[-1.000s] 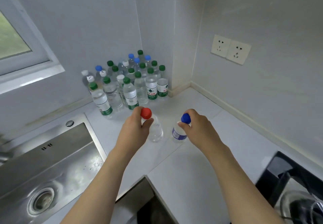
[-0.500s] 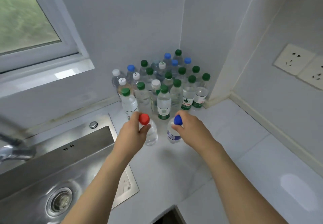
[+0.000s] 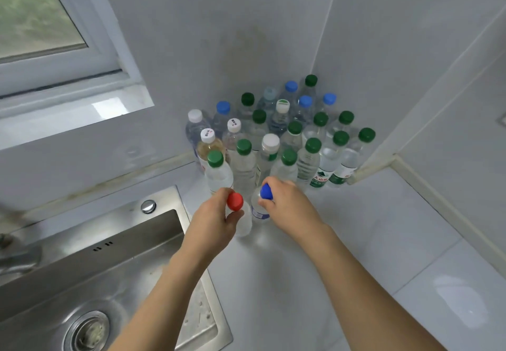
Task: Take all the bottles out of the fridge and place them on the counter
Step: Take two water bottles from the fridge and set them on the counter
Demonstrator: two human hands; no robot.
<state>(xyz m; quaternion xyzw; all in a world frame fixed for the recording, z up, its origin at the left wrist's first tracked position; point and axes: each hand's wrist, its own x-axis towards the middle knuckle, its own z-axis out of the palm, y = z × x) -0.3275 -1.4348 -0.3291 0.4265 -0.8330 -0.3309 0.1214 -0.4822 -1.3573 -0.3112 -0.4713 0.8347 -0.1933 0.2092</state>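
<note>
My left hand [image 3: 215, 220] grips a clear bottle with a red cap [image 3: 235, 201] by its neck. My right hand [image 3: 291, 207] grips a clear bottle with a blue cap [image 3: 266, 191] and a purple label. Both bottles stand upright, side by side, low over the white counter [image 3: 369, 241]; I cannot tell whether their bases touch it. Directly behind them, several water bottles [image 3: 284, 137] with green, blue and white caps are packed into the wall corner. The fridge is out of view.
A steel sink [image 3: 90, 276] with a drain lies at the lower left, its rim beside my left arm. A window [image 3: 41, 22] and its sill are at the upper left. White tiled walls enclose the corner. Counter extends to the right.
Both hands have carried their bottles forward, closer to the front row of the cluster in the corner. The view has moved in and turned left, so the wall sockets have left the frame.
</note>
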